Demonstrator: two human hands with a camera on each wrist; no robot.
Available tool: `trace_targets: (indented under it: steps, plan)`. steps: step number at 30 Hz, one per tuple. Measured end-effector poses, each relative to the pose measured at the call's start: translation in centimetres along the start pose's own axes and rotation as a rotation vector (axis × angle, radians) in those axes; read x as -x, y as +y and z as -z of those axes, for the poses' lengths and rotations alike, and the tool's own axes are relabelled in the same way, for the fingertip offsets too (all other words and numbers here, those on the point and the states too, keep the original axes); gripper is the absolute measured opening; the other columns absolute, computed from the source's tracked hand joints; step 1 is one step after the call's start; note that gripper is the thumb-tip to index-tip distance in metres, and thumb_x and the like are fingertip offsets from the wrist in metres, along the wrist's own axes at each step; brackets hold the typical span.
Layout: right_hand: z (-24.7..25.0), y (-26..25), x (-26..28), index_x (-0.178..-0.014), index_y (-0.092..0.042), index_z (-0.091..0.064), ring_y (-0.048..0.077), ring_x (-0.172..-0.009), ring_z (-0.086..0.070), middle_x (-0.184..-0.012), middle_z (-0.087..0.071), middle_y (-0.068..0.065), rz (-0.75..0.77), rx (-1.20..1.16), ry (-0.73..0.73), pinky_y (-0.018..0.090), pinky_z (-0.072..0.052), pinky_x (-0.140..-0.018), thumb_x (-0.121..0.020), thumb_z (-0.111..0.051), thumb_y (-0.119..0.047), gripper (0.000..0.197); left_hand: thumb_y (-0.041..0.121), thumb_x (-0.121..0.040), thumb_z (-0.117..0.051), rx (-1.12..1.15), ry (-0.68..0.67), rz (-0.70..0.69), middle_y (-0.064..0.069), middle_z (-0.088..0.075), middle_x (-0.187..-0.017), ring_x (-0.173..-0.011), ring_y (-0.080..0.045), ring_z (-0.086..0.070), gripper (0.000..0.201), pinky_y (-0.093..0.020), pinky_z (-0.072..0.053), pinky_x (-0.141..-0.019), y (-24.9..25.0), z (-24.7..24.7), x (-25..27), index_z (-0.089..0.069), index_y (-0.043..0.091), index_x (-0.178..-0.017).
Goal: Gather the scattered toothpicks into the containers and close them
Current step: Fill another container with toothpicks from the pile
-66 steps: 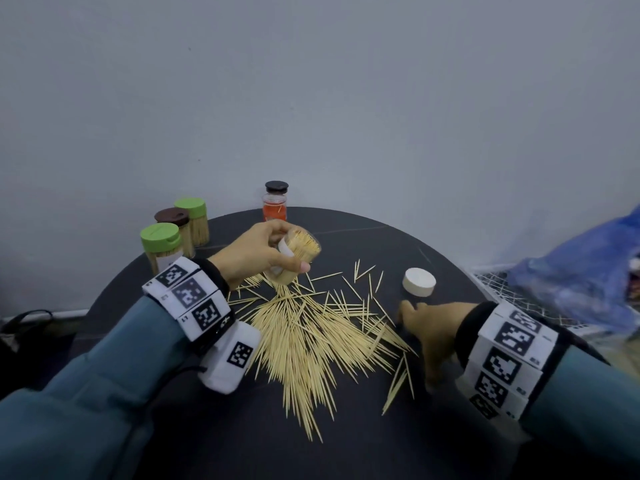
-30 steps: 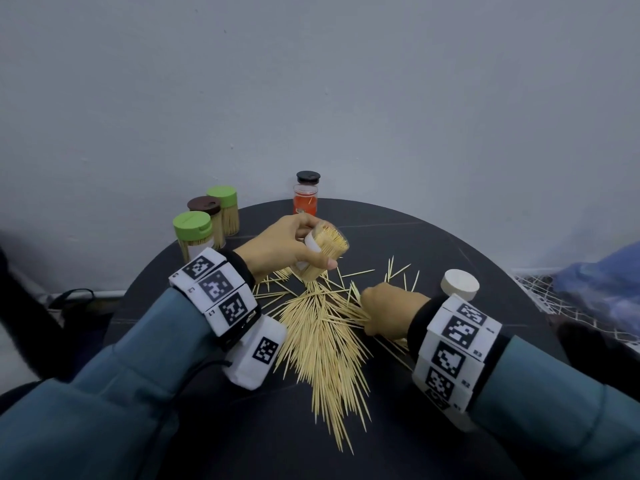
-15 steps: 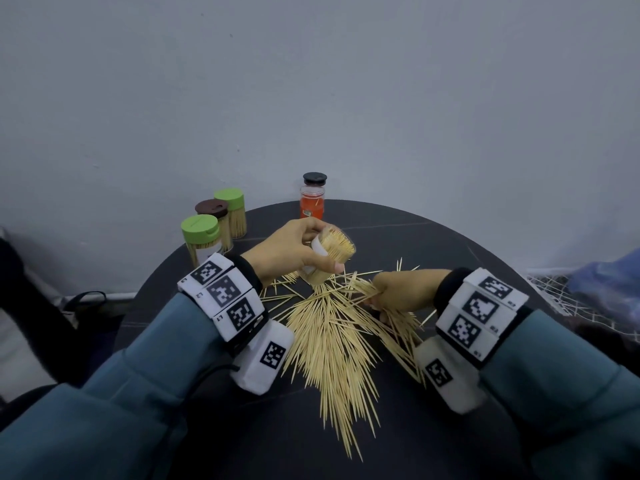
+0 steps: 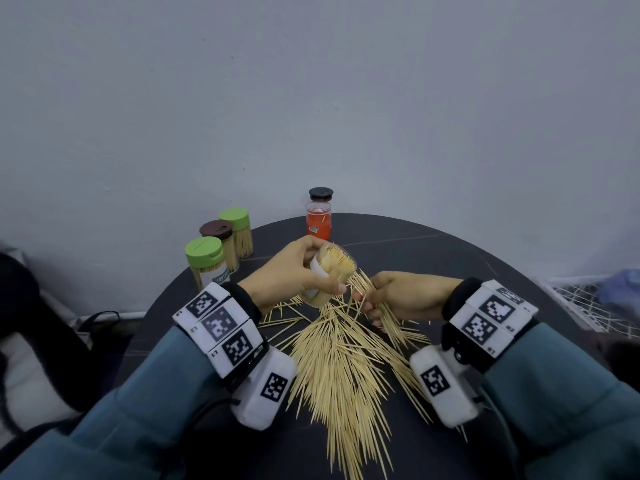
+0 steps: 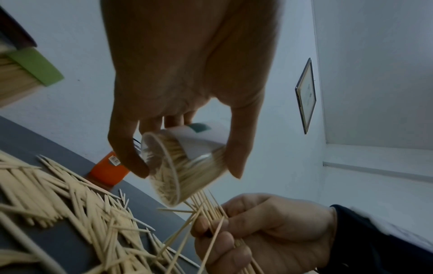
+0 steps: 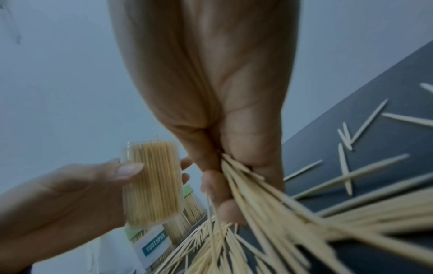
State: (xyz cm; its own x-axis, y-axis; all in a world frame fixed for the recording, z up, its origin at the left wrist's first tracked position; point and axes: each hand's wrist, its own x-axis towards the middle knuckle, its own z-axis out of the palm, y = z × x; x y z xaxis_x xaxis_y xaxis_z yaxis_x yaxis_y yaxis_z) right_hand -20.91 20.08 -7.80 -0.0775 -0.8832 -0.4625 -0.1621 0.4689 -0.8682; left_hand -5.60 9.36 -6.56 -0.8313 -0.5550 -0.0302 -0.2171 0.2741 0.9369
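The open jar (image 4: 330,276) is packed full of toothpicks and tilts over the table (image 4: 433,251). The left hand (image 4: 291,275) wraps around it. The right hand (image 4: 401,296) squeezes a bunch of toothpicks (image 4: 384,315) just beside the jar's mouth. A big pile (image 4: 339,368) lies on the table under both hands. Behind stand three shut jars (image 4: 207,261) full of toothpicks and an orange jar (image 4: 318,220).

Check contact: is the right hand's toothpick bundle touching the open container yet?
Cannot tell. In the left wrist view the bundle tips reach the container rim and overlap it, but no view shows contact or a gap plainly. The right hand grips the bundle.
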Motion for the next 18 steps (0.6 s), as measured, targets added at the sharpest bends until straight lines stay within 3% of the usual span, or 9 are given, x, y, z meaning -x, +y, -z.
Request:
trace_targets:
  steps: [3,6,13,18]
  plan:
    - [0.1,0.2,-0.6,-0.083,-0.008,-0.049,0.004,-0.048,-0.04,-0.064,-0.041,0.0,0.011,-0.051,0.001,0.015,-0.041,-0.049,-0.1,-0.027,0.0,0.029,0.006,-0.073,-0.078,0.014,0.013,0.007,0.002,-0.063,-0.101,-0.085,-0.006,-0.063,0.059,-0.018,-0.052,-0.068,0.0,-0.1,-0.1,-0.046,0.016,-0.121]
    - [0.1,0.0,-0.9,-0.084,-0.009,-0.05,0.003,-0.048,-0.039,-0.064,-0.04,-0.001,0.017,-0.047,-0.012,0.014,-0.038,-0.049,-0.1,-0.026,-0.001,0.03,0.011,-0.075,-0.077,-0.002,0.012,0.019,0.0,-0.06,-0.105,-0.087,-0.007,-0.061,0.06,-0.014,-0.048,-0.062,0.1,-0.2,0.0,-0.042,0.018,-0.124]
    - [0.7,-1.0,-0.9,-0.085,-0.011,-0.041,0.002,-0.045,-0.038,-0.06,-0.043,-0.003,0.067,-0.066,0.004,0.015,-0.035,-0.048,-0.1,-0.026,-0.001,0.023,0.022,-0.083,-0.07,-0.028,0.001,0.016,0.005,-0.059,-0.099,-0.083,-0.002,-0.058,0.049,-0.011,-0.045,-0.061,0.1,0.0,0.2,-0.046,0.016,-0.124]
    - [1.3,-1.4,-0.3,-0.087,-0.011,-0.042,0.004,-0.048,-0.036,-0.063,-0.041,-0.002,0.102,-0.091,0.019,0.016,-0.035,-0.048,-0.1,-0.026,0.0,0.023,0.023,-0.084,-0.068,-0.011,0.035,0.026,0.004,-0.057,-0.101,-0.089,-0.004,-0.056,0.046,-0.016,-0.046,-0.074,0.0,-0.1,0.1,-0.043,0.017,-0.122]
